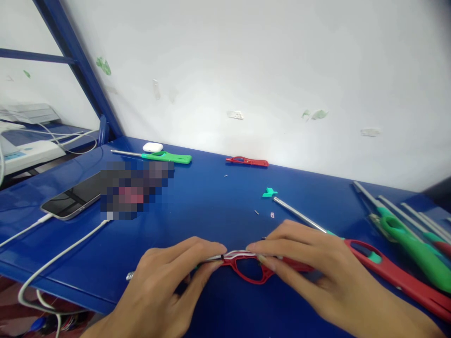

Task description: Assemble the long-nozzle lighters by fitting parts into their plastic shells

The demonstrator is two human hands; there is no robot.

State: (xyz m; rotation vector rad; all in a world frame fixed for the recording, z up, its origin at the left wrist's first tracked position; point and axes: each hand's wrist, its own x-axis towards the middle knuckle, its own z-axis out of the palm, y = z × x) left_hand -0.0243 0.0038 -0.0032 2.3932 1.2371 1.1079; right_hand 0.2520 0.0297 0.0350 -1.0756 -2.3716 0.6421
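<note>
Low in the middle of the view, my left hand [165, 277] and my right hand [317, 267] hold a red-handled stick lighter [259, 281] between them. The thumb and fingers of the left pinch its neck end, and a metal tip [130, 276] pokes out left of that hand. My right fingers press along the handle's upper edge beside the trigger loop. A white wire or strip [239, 253] runs along the open edge between the two hands. Both hands hide much of the lighter. Just beyond lie a teal trigger piece [269, 192] and a tiny pink part [272, 215].
A red handle half [250, 162] and a green lighter [172, 158] lie near the wall. At right are a red lighter [398, 277] and several green ones [408, 249]. A phone [77, 195] with cables lies left; a small pin [257, 212] sits mid-table.
</note>
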